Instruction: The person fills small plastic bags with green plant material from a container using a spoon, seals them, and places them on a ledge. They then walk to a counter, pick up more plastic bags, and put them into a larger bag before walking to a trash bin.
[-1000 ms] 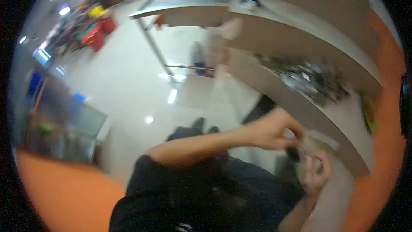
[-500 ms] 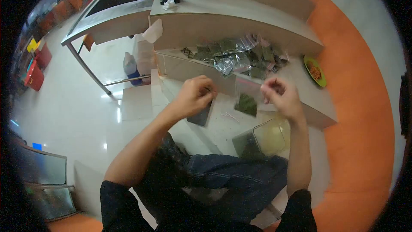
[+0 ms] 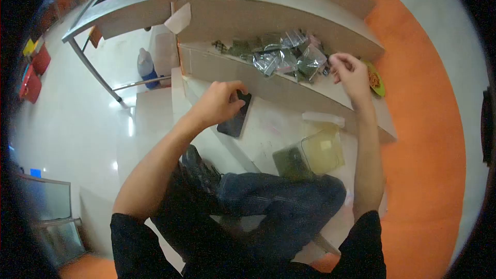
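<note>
My left hand [image 3: 219, 104] is over the dark phone [image 3: 235, 116], thumb and index finger curved with a gap between them and nothing in it. At the right end of a step, my right hand [image 3: 351, 75] hovers with its fingers loosely curled and apart, beside several clear plastic packets with dark green contents [image 3: 279, 54]. One clear packet [image 3: 311, 62] lies on top at the pile's right side, close to my right fingertips. Below, on the lower floor, a dark green stack [image 3: 293, 163] sits next to a yellowish transparent container [image 3: 324, 150].
A green plate of food [image 3: 378, 81] sits behind my right hand. White plastic [image 3: 323, 119] lies by the step. At the left stand a metal-framed table [image 3: 98, 72], a bottle with blue contents [image 3: 146, 68] and a red bin [image 3: 31, 83].
My right hand has moved up and right, from holding a clear packet to beside the pile, and the packet now rests there. The view has shifted slightly; my left hand remains near the phone.
</note>
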Motion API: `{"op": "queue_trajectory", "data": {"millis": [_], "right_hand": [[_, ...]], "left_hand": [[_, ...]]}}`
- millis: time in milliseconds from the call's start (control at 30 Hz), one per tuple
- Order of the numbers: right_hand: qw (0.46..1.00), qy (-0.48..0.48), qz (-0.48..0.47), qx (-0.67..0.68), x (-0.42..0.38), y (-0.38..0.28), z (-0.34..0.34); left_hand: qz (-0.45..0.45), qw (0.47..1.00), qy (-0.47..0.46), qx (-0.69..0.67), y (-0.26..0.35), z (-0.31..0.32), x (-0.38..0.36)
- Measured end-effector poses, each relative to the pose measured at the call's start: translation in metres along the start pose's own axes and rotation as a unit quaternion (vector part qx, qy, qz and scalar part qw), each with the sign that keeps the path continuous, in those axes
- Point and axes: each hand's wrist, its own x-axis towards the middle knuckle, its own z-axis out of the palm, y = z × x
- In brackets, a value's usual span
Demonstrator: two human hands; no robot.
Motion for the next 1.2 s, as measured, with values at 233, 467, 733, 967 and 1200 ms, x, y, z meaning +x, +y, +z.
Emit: {"op": "queue_trajectory", "data": {"millis": [233, 467, 733, 967, 1200], "right_hand": [[0.955, -0.164, -0.052, -0.240, -0.156, 0.012, 0.145], [0.862, -0.053, 0.025, -0.504, -0.153, 0.122, 0.203], [0.897, 0.030, 0.083, -0.433, -0.142, 0.112, 0.196], [0.889, -0.092, 0.078, -0.442, -0.130, 0.112, 0.185], [0.907, -0.044, -0.003, -0.419, -0.107, 0.013, 0.153]], "left_hand": [[-0.025, 0.998, -0.039, 0.040, -0.006, 0.012, 0.013], [-0.035, 0.999, -0.007, 0.038, -0.027, -0.001, -0.006], [-0.040, 0.998, -0.009, 0.050, -0.025, -0.007, -0.011], [-0.051, 0.998, -0.028, 0.040, -0.022, -0.003, -0.010], [-0.025, 0.994, -0.076, 0.070, -0.036, 0.020, 0.000]]}}
